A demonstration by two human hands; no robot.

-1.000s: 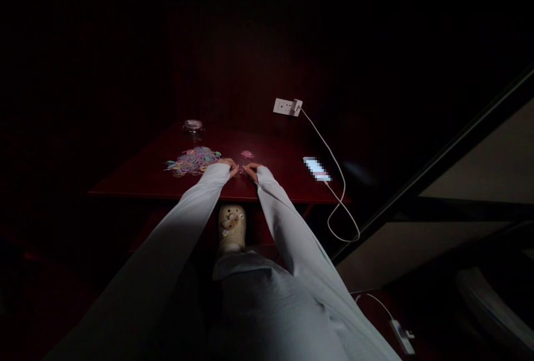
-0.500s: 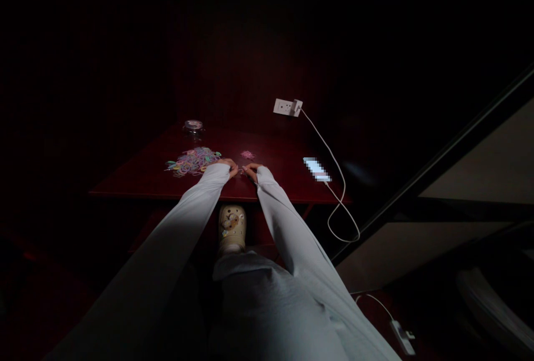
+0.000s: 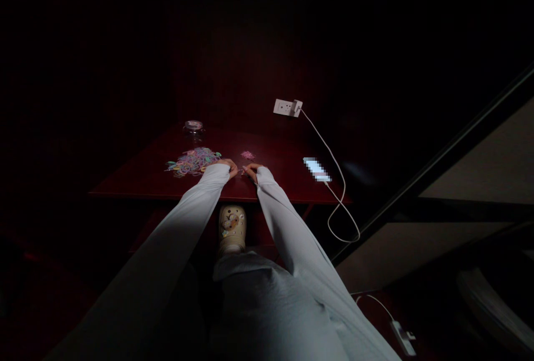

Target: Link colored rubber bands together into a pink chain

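Note:
Both my hands rest close together on a dark red table [image 3: 137,174]. My left hand [image 3: 230,166] lies just right of a heap of small pastel rubber bands [image 3: 192,161], its fingers curled in a pinch. My right hand [image 3: 251,171] is also pinched, fingertips facing the left hand; what they hold between them is too small to make out. A small pink cluster of bands [image 3: 247,155] lies just beyond my hands.
A small glass jar [image 3: 193,128] stands at the table's far left. A lit phone [image 3: 316,168] lies at the right, its white cable [image 3: 334,161] running to a wall socket [image 3: 287,107]. My foot in a cream clog [image 3: 231,228] is under the table.

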